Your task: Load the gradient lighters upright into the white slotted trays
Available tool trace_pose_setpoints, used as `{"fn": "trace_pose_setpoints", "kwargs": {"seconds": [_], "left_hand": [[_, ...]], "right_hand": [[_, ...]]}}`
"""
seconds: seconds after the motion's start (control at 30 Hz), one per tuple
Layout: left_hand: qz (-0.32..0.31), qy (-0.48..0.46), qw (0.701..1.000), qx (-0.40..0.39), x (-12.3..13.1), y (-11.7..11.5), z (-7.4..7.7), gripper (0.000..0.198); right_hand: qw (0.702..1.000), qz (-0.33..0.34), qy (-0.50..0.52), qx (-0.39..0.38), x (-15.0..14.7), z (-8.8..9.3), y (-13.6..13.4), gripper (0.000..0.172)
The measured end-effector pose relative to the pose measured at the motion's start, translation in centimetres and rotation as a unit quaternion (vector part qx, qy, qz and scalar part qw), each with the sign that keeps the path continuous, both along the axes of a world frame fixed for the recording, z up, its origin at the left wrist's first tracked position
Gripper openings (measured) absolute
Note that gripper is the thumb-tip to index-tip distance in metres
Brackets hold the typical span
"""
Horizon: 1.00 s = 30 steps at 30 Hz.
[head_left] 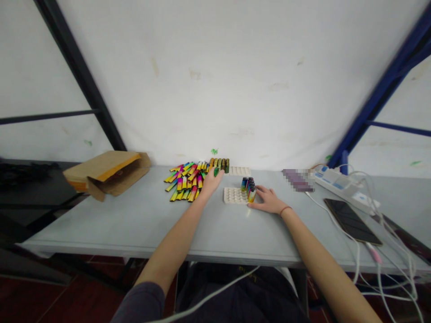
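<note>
My left hand (213, 179) is closed around a small green lighter-like cylinder (216, 171), just right of a pile of multicoloured shiny cylinders (184, 183). Beyond it, a rack of upright dark and gold cylinders (220, 163) stands near the wall. My right hand (268, 200) rests on the table with thumb and fingers spread around the right end of a white tray with round holes (234, 195). Several upright colourful cylinders (248, 186) fill the tray's right end, and the fingers touch that end.
Another white tray (240, 171) lies by the wall. At the left is an open brown paper bag (112, 172). To the right lie a dark phone (352, 220), a blurred purple item (298, 180), a white power strip (346, 188) and tangled white cables.
</note>
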<state>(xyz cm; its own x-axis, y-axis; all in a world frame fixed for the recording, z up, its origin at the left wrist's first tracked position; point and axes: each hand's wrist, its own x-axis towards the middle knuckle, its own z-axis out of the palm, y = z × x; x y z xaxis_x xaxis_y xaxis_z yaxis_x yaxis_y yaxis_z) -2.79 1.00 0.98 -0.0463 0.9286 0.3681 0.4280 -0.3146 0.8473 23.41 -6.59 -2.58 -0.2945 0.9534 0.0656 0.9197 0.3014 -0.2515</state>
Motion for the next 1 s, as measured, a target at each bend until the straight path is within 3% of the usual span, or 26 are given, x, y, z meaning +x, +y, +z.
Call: {"fn": "trace_pose_setpoints", "kwargs": {"seconds": [0.17,0.67,1.0], "left_hand": [[0.039,0.125,0.991,0.034,0.3,-1.2,0.2,0.042],[0.085,0.162,0.982,0.052,0.3,-1.4,0.8,0.022],[0.081,0.172,0.98,0.053,0.4,-1.6,0.7,0.029]], "right_hand": [[1.0,-0.001,0.003,0.003,0.1,-0.2,0.0,0.074],[1.0,-0.002,-0.009,-0.003,0.0,0.0,0.0,0.069],[1.0,-0.005,-0.007,-0.002,0.0,0.1,-0.1,0.071]]}}
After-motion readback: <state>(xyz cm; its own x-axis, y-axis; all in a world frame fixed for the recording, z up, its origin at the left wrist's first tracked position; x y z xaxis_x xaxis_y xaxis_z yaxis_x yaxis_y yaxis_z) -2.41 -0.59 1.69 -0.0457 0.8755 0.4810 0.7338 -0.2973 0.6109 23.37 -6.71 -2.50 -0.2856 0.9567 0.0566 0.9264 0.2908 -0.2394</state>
